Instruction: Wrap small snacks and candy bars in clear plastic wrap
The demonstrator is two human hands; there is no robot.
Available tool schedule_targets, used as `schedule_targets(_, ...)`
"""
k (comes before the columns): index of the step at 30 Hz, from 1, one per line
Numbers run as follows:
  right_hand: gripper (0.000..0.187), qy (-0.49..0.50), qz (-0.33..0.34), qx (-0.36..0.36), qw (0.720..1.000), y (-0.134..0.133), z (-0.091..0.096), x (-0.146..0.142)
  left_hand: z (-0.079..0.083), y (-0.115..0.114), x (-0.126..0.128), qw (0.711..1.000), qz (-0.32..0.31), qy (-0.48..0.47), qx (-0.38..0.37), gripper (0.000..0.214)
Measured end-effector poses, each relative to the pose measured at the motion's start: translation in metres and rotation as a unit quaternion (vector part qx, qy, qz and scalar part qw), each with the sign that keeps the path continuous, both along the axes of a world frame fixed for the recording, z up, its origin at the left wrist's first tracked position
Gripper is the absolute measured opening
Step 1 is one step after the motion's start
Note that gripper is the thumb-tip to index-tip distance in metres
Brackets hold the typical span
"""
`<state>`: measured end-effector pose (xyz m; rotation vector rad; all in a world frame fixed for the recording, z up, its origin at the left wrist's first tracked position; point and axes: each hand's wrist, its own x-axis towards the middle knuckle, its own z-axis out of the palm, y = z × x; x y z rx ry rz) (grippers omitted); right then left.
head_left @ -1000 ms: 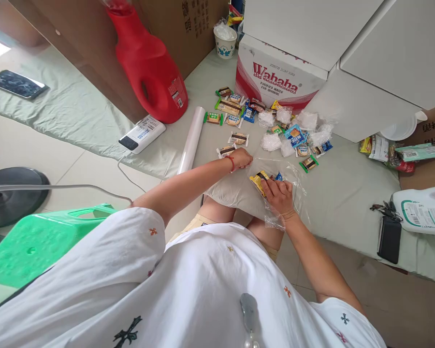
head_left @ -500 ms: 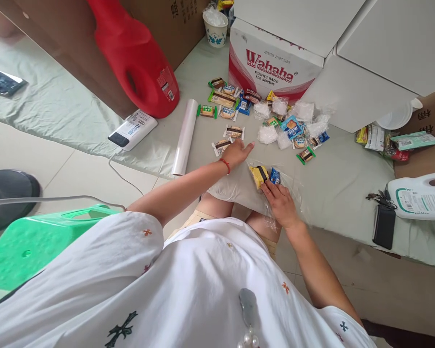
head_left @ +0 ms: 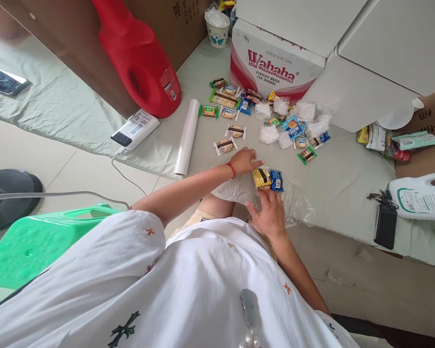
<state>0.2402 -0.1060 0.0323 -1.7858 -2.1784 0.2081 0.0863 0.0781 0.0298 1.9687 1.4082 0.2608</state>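
A yellow snack packet [head_left: 262, 178] and a blue snack packet [head_left: 276, 180] lie side by side on a sheet of clear plastic film [head_left: 299, 203] near the front edge of the covered surface. My left hand [head_left: 243, 161], with a red string on the wrist, reaches in from the left. Its fingers are apart and loosely bent, the fingertips close to the yellow packet's top left corner. At the near side of the packets is my right hand [head_left: 270, 213], spread with the thumb out to the left. Its fingertips meet the packets' lower edge, over the film.
Left of my hands lies a roll of film [head_left: 187, 137]. Two wrapped biscuits [head_left: 224, 145] sit beyond my left hand. Several snacks and film-wrapped bundles [head_left: 268, 135] lie before a Wahaha carton [head_left: 271, 67]. A red jug [head_left: 141, 63] stands at left, a white bottle [head_left: 420, 197] at right.
My left hand has shifted right, closer to the packets. My right hand has drawn back left and spread its thumb. The blue packet now shows more fully beside the yellow one.
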Motion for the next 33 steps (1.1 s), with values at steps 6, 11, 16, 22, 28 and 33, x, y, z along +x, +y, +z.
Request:
schedule_targets(6,0.032,-0.051,0.064,-0.008,0.997,-0.014,-0.010,0.011,-0.006,-0.013,0.013,0.981,-0.159,-0.032,0.107,0.079)
schedule_targets(11,0.025,-0.015,0.038,0.045,0.998,-0.026,-0.017,0.021,-0.012,-0.010,0.027,0.987,-0.131,-0.003,0.094,0.030)
schedule_targets(16,0.028,0.073,0.006,0.063,0.995,-0.032,-0.020,0.041,-0.009,-0.010,0.024,0.995,-0.062,0.016,0.079,0.031)
schedule_targets(22,0.022,0.138,0.023,-0.002,0.990,-0.030,-0.007,0.083,-0.005,-0.018,0.020,0.998,0.003,0.055,0.039,0.033)
schedule_targets(28,0.031,0.094,0.019,0.058,0.994,0.031,0.022,0.056,0.000,-0.025,0.027,0.999,0.041,0.019,0.027,0.030)
schedule_targets(33,0.044,-0.015,0.099,-0.021,0.995,0.082,0.000,0.024,-0.002,-0.024,0.024,0.998,0.066,-0.011,0.020,0.028)
